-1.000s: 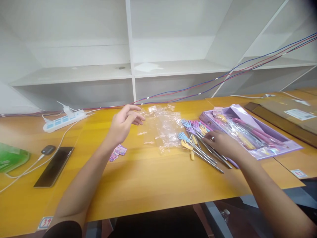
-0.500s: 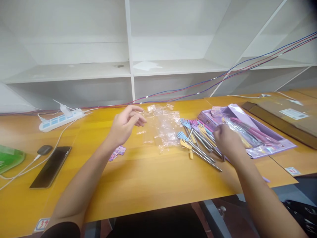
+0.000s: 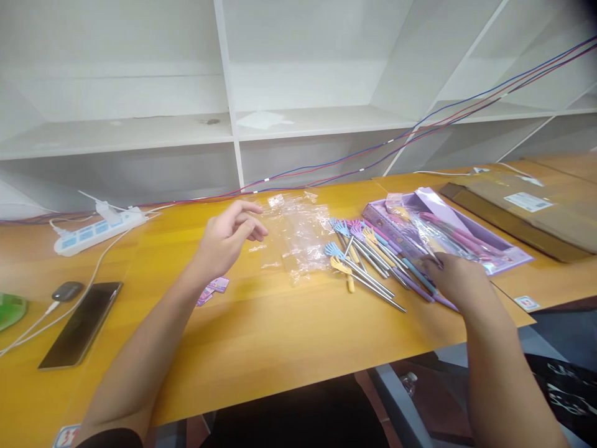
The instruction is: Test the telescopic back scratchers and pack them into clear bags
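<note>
My left hand [image 3: 233, 236] hovers with loosely bent fingers, holding nothing, just left of several clear plastic bags [image 3: 303, 230]. Right of the bags lies a pile of back scratchers [image 3: 368, 249] with hand-shaped heads in blue, yellow, pink and purple on metal rods. At the handle ends of that pile, by the front corner of a purple box [image 3: 508, 261], is my right hand [image 3: 459, 280]. Its fingers are pinched together, and what they grip is hidden. Inside the box lie packaged back scratchers [image 3: 448, 230] in clear wrapping.
Small purple cards [image 3: 214, 289] lie by my left forearm. Farther left are a phone [image 3: 81, 323], a black charging case [image 3: 68, 291] and a white power strip [image 3: 100, 230]. A cardboard box [image 3: 527, 211] sits at the right. Red and blue cables [image 3: 340, 169] run along white shelving.
My right hand has moved toward the handle ends, uncovering more of the purple and blue handles. The view has shifted slightly right. My left hand keeps nearly the same pose.
</note>
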`<control>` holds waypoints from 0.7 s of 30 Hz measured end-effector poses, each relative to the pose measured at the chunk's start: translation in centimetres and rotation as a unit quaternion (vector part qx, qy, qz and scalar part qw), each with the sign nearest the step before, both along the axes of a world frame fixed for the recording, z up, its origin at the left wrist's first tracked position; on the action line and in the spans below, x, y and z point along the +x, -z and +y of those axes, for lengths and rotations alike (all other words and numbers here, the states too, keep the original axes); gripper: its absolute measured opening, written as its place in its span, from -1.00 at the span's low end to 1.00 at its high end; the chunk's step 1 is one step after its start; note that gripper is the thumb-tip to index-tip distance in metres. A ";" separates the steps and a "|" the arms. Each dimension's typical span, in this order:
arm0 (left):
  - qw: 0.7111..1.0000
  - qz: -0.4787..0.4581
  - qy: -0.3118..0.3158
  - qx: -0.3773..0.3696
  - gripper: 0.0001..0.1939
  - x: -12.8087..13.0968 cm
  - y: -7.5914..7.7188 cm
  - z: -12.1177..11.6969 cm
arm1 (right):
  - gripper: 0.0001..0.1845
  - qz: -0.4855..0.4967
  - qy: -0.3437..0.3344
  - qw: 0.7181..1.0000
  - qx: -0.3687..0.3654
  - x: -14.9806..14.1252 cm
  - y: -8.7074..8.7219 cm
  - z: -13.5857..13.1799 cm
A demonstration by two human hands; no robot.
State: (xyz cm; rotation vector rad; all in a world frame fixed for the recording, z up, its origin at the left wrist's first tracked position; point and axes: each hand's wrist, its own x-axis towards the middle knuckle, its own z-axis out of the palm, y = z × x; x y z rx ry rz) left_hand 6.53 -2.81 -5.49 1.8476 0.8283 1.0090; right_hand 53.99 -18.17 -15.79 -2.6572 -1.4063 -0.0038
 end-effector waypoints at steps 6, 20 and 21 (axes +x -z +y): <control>1.000 0.023 0.002 0.002 -0.76 0.1 0.3 0.1 | -0.66 0.039 0.016 0.999 -0.033 -0.4 1.0 -2.2; 1.000 0.027 0.008 0.007 -0.76 -0.1 0.3 0.0 | -0.66 0.047 0.023 0.998 -0.035 -1.6 3.5 -3.1; 1.000 0.024 0.008 0.008 -0.76 -0.1 0.2 0.0 | -0.66 0.047 0.023 0.998 -0.031 -1.8 3.2 -3.2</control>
